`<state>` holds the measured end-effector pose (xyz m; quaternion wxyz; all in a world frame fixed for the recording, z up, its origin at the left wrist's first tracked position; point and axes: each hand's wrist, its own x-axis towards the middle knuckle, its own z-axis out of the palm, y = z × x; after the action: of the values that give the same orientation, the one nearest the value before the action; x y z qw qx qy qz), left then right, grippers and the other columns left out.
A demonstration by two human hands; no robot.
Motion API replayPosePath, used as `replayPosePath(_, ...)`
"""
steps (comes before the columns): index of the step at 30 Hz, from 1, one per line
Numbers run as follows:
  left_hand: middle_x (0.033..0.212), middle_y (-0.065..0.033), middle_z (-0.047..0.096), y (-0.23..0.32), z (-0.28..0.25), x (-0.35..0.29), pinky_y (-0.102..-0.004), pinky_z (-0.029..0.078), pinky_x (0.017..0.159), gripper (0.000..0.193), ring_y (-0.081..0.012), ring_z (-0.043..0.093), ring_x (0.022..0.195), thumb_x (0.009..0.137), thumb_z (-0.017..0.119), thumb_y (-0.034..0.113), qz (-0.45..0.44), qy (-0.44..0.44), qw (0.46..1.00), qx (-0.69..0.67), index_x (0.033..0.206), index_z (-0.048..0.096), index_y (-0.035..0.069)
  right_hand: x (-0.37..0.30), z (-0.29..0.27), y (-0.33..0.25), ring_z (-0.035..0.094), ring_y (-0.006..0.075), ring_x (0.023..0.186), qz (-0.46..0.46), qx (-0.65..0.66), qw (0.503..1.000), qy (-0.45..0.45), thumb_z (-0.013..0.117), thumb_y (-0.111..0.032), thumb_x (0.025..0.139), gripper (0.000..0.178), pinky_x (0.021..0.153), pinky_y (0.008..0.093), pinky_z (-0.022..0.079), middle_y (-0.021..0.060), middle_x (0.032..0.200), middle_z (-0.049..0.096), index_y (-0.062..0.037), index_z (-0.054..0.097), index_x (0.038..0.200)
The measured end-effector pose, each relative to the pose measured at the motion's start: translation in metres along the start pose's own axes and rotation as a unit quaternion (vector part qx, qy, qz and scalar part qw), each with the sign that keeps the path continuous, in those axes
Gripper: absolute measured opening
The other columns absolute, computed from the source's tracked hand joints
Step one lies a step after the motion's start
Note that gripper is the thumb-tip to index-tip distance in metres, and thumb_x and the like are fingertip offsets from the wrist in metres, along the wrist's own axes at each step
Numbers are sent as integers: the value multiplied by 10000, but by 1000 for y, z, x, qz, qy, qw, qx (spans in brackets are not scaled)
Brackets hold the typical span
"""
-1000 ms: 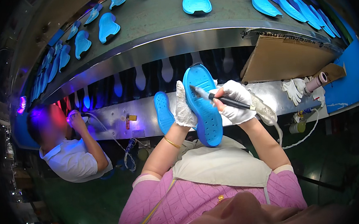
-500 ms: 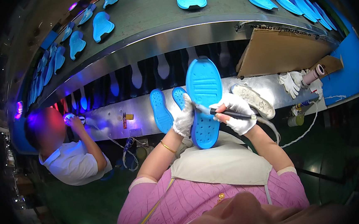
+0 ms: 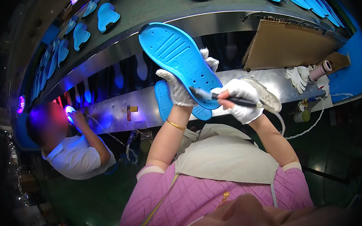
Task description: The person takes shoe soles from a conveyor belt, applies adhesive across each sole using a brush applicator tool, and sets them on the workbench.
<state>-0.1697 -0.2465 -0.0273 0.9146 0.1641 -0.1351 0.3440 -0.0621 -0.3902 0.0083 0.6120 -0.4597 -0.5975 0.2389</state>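
Observation:
My left hand point(image 3: 181, 87), in a white knit glove, holds a blue shoe sole point(image 3: 179, 60) raised and tilted up toward the conveyor. My right hand point(image 3: 241, 99), also gloved, grips a dark pen-like tool point(image 3: 226, 99) whose tip rests against the sole's lower edge. A second blue sole point(image 3: 163, 99) lies on the steel bench point(image 3: 118, 111) just behind my left wrist. A gold bangle circles my left wrist.
Several blue soles point(image 3: 107, 15) ride the grey conveyor above. A seated person in a white shirt point(image 3: 73, 156) works at the left under violet light. A cardboard sheet point(image 3: 287, 44), spare gloves point(image 3: 297, 76), a tape roll point(image 3: 320, 69) and a worn white sole point(image 3: 265, 94) lie on the right.
My left hand has lifted the blue sole higher and tilted it toward the conveyor. My right hand followed with the tool, now at the sole's lower edge.

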Motion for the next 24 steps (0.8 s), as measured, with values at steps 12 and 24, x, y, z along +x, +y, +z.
replayPosePath(12,1360,-207,457,34,-3,4,-507,441,1000,1245,-378,517,1191,526,516,876,-39,-85,960,263,1412,328,23,-4,-8,14,640,160,731,97,52,991,-77,690,43,746,164,670,290,532,117,864,646,-6,600,874)
replayPosePath(24,1097,-214,628,41,14,33,-380,571,817,1048,-260,672,925,656,513,824,-175,-21,881,439,1276,492,-21,16,-11,6,614,217,801,80,-60,986,-134,707,18,669,151,725,320,499,87,820,615,-48,618,770)
